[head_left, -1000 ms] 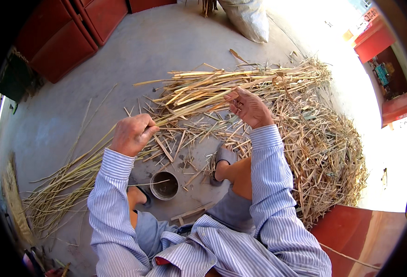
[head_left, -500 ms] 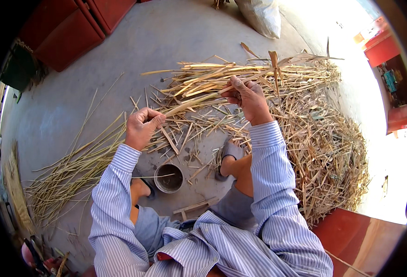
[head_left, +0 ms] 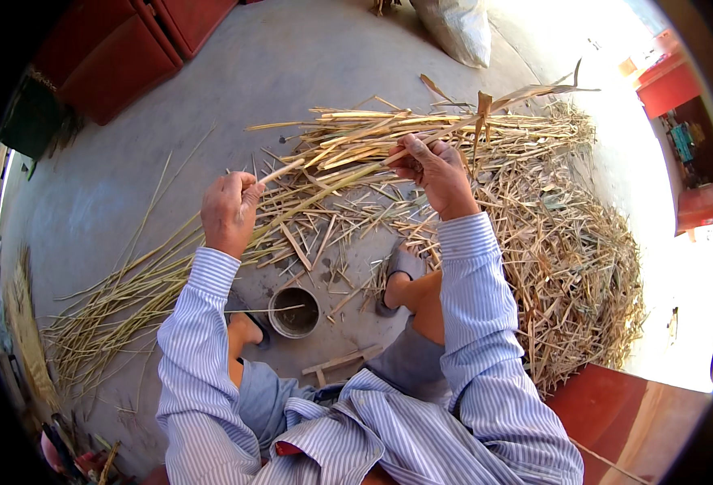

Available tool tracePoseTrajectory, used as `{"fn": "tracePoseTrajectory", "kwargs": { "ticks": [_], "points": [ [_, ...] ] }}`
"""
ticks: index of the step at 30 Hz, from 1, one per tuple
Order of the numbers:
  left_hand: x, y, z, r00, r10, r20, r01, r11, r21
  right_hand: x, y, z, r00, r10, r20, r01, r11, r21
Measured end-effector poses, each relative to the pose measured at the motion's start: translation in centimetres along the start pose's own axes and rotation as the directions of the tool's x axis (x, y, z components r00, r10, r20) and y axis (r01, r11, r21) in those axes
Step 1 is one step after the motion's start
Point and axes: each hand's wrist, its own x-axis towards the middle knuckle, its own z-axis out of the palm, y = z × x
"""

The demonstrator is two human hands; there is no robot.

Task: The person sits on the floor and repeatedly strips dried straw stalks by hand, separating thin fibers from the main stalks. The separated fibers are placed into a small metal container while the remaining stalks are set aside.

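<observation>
My left hand (head_left: 229,212) is closed on a short pale piece of stalk (head_left: 282,171) that points up to the right from its fingertips. To the right, my right hand (head_left: 437,176) pinches a long dry stalk (head_left: 457,128) between thumb and fingers. Dry brown leaves (head_left: 526,94) hang from this stalk's far end. A gap separates the piece in my left hand from my right hand. Beneath and beyond the hands lies a layer of yellow stalks (head_left: 344,129) on the floor.
A heap of dry husks and scraps (head_left: 575,267) spreads at the right. Long thin stems (head_left: 142,283) lie at the left. Between my feet stand a round pot (head_left: 295,335) with a stem across it and a small wooden piece (head_left: 344,364). A white sack (head_left: 457,32) sits far off.
My left hand has moved left and slightly up, away from my right hand, carrying a short piece of stalk. My right hand has stayed nearly in place.
</observation>
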Motion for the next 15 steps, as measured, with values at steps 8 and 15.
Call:
{"fn": "tracePoseTrajectory", "kwargs": {
  "ticks": [8, 15],
  "points": [
    [-0.3, 3.0, -0.3, 0.869, 0.02, 0.495, 0.143, 0.946, -0.289, 0.1, -0.1, -1.3, 0.996, -0.058, 0.069, 0.043, 0.979, 0.201],
    [-0.6, 3.7, -0.7, 0.871, -0.12, 0.477, 0.257, 0.938, -0.233, -0.5, -1.0, -1.3, 0.981, -0.193, 0.006, 0.181, 0.929, 0.322]
  ]
}}
